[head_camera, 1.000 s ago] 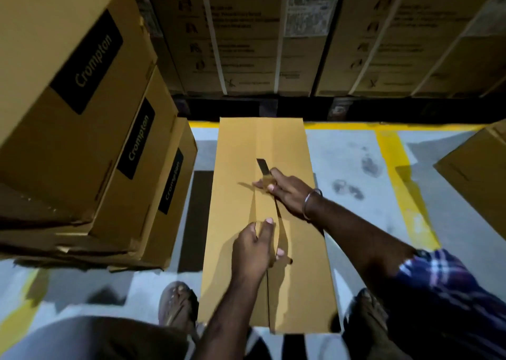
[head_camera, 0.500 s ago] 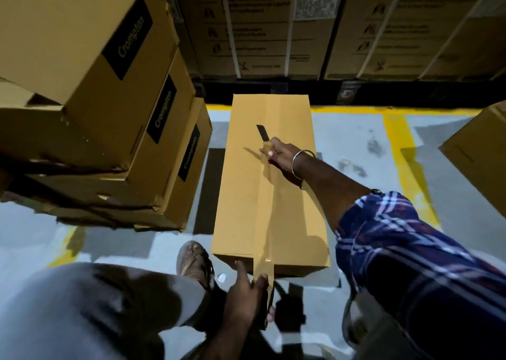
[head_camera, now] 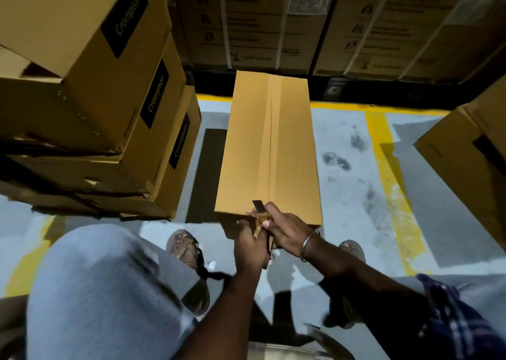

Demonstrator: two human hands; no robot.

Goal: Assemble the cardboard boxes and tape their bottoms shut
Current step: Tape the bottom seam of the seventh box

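A long box lay on the grey floor, its top face up, running from the near middle away toward the far wall of stacked cartons. A strip of brown tape ran along the centre seam of that face from the far edge to the near one.

Both hands met at the box's near end. The right hand, a metal bangle on its wrist, had its fingers curled round a small blade, whose dark tip stood up just over the near edge of the box. A crumpled bit of tape sat between the two hands. The left hand was just left of the right and touching it, its fingers curled and pinching the tape end against the box's near face; how tightly could not be told through the blur.

To the left, three "Crompton" boxes were stacked, leaning, close beside the long box but apart from it. Another carton stood at the right edge. Yellow lines crossed the floor on the right and along the far side. Near the bottom, a grey-clad knee and two sandalled feet showed, and a plaid sleeve covered the right upper arm.
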